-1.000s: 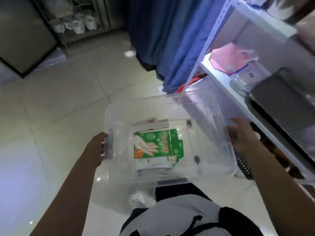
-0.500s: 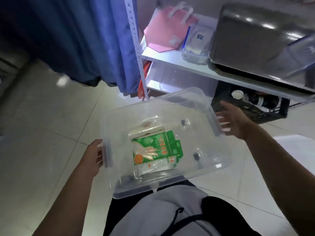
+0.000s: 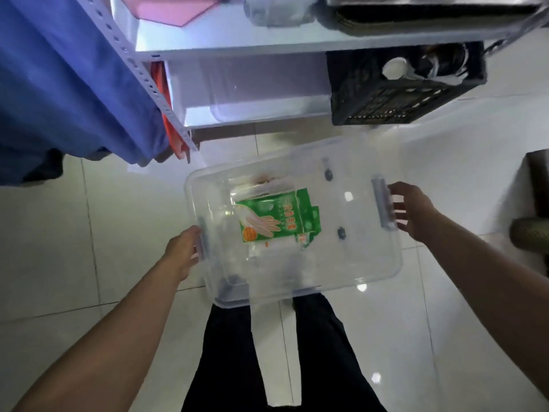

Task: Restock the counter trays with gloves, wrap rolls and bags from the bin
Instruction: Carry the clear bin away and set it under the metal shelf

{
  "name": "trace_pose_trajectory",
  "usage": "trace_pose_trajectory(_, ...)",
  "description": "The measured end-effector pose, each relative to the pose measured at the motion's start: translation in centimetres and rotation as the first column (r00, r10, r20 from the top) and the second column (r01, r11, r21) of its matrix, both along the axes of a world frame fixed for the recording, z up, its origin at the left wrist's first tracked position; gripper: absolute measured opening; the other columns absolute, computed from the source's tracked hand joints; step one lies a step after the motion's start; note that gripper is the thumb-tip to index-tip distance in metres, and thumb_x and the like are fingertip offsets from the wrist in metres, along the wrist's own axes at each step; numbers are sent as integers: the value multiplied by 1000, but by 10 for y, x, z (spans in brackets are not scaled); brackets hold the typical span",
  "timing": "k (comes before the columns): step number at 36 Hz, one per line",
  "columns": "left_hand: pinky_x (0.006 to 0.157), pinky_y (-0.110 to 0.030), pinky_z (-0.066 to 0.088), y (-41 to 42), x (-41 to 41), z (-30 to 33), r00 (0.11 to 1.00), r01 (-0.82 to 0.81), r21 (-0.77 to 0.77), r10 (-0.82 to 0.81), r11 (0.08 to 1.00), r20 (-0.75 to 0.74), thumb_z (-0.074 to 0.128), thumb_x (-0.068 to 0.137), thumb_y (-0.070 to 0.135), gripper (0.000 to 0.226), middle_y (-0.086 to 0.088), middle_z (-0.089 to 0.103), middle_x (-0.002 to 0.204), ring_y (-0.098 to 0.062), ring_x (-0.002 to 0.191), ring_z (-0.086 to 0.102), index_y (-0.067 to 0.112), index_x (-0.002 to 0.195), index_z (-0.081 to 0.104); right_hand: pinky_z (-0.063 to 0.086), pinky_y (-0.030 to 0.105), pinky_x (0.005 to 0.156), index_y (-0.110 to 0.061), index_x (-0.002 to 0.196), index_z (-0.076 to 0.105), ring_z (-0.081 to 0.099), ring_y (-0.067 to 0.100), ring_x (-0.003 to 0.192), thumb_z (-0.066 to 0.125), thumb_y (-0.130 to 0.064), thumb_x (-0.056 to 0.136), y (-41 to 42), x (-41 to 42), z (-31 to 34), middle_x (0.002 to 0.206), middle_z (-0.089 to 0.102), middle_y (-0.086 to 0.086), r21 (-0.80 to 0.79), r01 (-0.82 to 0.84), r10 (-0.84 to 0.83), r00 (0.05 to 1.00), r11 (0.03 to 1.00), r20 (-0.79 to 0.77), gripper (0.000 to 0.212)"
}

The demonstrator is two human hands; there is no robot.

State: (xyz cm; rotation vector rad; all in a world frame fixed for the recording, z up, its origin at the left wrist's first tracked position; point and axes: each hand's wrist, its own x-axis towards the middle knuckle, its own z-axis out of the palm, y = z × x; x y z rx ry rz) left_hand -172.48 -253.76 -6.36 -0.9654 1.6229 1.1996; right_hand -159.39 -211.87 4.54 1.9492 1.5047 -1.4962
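The left hand (image 3: 185,251) is closed on the grey handle at the left short end of the clear bin (image 3: 341,263), fingers wrapped under the rim. The right hand (image 3: 414,211) is open at the opposite short end: its fingers are spread just beside the right handle (image 3: 384,208), and it cannot be told whether they touch it. The bin is therefore carried on the left grip alone, held above the tiled floor (image 3: 89,248) in front of the person's dark-trousered legs (image 3: 237,352).

Inside the bin, a green glove packet (image 3: 277,217) lies flat on the bottom, towards the left half and the far wall, on top of paler packets that cannot be identified. Its long axis runs roughly along the bin's long axis, from hand to hand. The packet is nearer the left hand; the right half of the bin floor is bare apart from two small dark fittings.

Beyond the far rim stands a shelving unit (image 3: 237,46) with a black crate (image 3: 401,93) beside its lower level. No counter trays are in view.

Judgement: the bin is in transit. The right hand must close on its handle before the load is level and secure.
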Motion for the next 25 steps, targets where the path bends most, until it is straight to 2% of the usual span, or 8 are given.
trace_pose_trajectory(2, 67, -32, 51, 6, -11, -28, 996, 90, 11, -91, 996, 9, 59, 91, 30, 23, -3, 66, 93, -19, 81, 62, 13, 106, 64, 41, 28, 62, -17, 102, 63, 52, 20, 66, 63, -31, 84, -1, 1, -28, 82, 57, 5, 33, 41, -42, 999, 999, 10, 23)
trace_pose_trajectory(5, 80, -37, 53, 18, -22, -74, 987, 160, -27, -160, 987, -3, 62, 88, 28, 24, -4, 66, 96, -22, 88, 62, 12, 106, 65, 37, 26, 57, -16, 102, 63, 50, 18, 62, 65, -28, 83, 0, 1, -75, 79, 55, 3, 102, 73, -76, 997, 992, 22, 22)
trace_pose_trajectory(9, 65, -33, 52, 32, -31, -139, 972, 234, -36, -234, 972, 7, 61, 87, 21, 11, -4, 62, 84, -21, 75, 60, 13, 92, 66, 36, 26, 55, -16, 102, 64, 51, 14, 63, 69, -25, 80, 4, 7, -152, 88, 60, 4, 193, 63, -67, 998, 979, 10, 25)
trace_pose_trajectory(11, 72, -38, 54, 36, -35, -172, 963, 269, -25, -268, 963, 13, 60, 87, 20, 8, -4, 59, 83, -22, 75, 59, 14, 88, 64, 37, 26, 56, -15, 105, 66, 50, 15, 63, 70, -25, 78, 8, 12, -193, 95, 60, 7, 230, 40, -40, 999, 972, -4, 29)
trace_pose_trajectory(14, 85, -45, 54, 43, -39, -220, 947, 320, -38, -321, 947, 1, 59, 88, 20, 15, -5, 59, 88, -25, 84, 60, 11, 100, 64, 39, 28, 62, -15, 103, 64, 52, 16, 66, 69, -26, 77, 13, 18, -250, 97, 60, 8, 265, 3, 0, 1000, 964, -10, 29)
trace_pose_trajectory(17, 72, -41, 55, 51, -36, -257, 944, 328, -68, -330, 942, -26, 59, 89, 18, 23, -6, 61, 88, -23, 78, 61, 7, 109, 62, 39, 31, 70, -16, 101, 64, 54, 24, 80, 68, -28, 76, 12, 23, -296, 97, 60, 7, 300, -2, 7, 1000, 954, -16, 28)
trace_pose_trajectory(20, 58, -35, 52, 62, -37, -285, 942, 318, -116, -327, 941, -75, 61, 90, 18, 23, -6, 62, 84, -22, 71, 61, 5, 108, 63, 40, 32, 73, -16, 102, 66, 55, 26, 87, 69, -27, 76, 16, 24, -333, 99, 60, 7, 323, 24, -15, 999, 946, -31, 28)
trace_pose_trajectory(25, 53, -34, 53, 81, -60, -310, 914, 332, -142, -355, 933, -194, 62, 90, 24, 24, -9, 67, 87, -26, 73, 65, 4, 103, 63, 40, 32, 73, -12, 103, 67, 54, 21, 73, 70, -28, 76, 37, 9, -374, 98, 60, 8, 314, 93, -73, 995, 945, -75, 32)
